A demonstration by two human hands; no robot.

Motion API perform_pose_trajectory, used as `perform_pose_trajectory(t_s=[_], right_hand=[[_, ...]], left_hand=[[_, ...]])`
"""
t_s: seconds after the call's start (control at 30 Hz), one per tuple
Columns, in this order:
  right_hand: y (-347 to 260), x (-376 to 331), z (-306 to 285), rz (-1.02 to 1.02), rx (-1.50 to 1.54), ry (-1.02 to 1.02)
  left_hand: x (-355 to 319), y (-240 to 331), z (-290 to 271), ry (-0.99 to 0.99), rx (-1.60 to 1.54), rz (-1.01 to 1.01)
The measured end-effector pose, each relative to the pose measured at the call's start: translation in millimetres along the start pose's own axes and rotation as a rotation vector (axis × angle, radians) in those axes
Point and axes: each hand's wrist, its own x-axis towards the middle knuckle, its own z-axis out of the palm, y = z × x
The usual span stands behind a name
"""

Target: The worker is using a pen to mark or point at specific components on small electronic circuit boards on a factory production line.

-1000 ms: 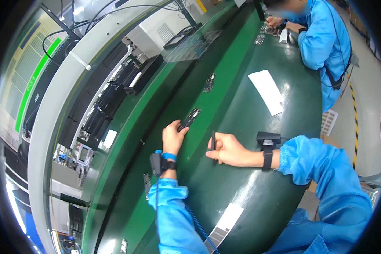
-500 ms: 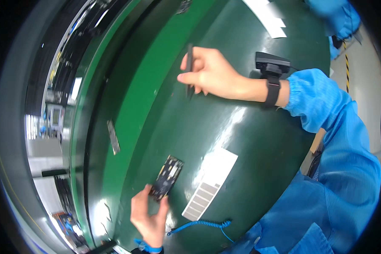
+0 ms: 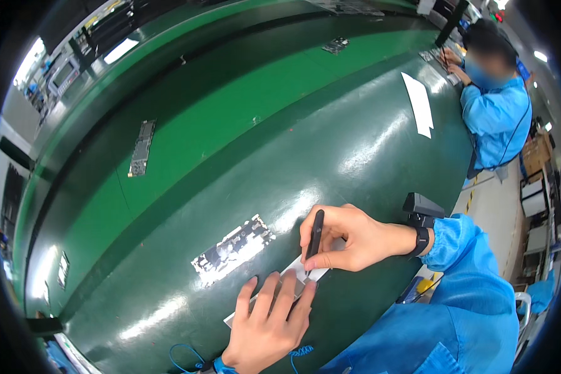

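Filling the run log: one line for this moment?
left hand: flat on white strip | right hand: holds black tool, tip on strip | board: beside

left hand (image 3: 268,327) covers most of the white strip (image 3: 318,272); pen (image 3: 315,237) tip contact unclear; co-worker's face (image 3: 489,59) blurred.

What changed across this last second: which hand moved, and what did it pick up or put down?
The left hand has let go of the small circuit board, which now lies on the dark green table, and presses flat on the white paper strip. The right hand came down to that strip, black pen-like tool tip touching it. Unchanged: the right hand's grip on the tool, and the co-worker in blue seated farther along.
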Motion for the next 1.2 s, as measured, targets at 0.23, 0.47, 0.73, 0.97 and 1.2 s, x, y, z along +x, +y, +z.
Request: perform_pose_trajectory(t_s=[0.23,0.47,0.73,0.97,1.2], right_hand=[[3,-4,-7,0.068,0.126,0.081],[1,66,-18,0.062,0.201,0.207],[5,93,-11,0.067,0.104,0.026],[9,95,-18,0.016,0.100,0.055],[10,90,-19,-0.002,0.090,0.082]], left_hand=[[13,-7,8,0.007,0.076,0.058],[20,-23,-2,0.054,0.021,0.037],[27,-63,8,0.181,0.076,-0.075],[33,-68,11,0.184,0.037,-0.056],[38,-67,16,0.195,0.042,-0.053]])
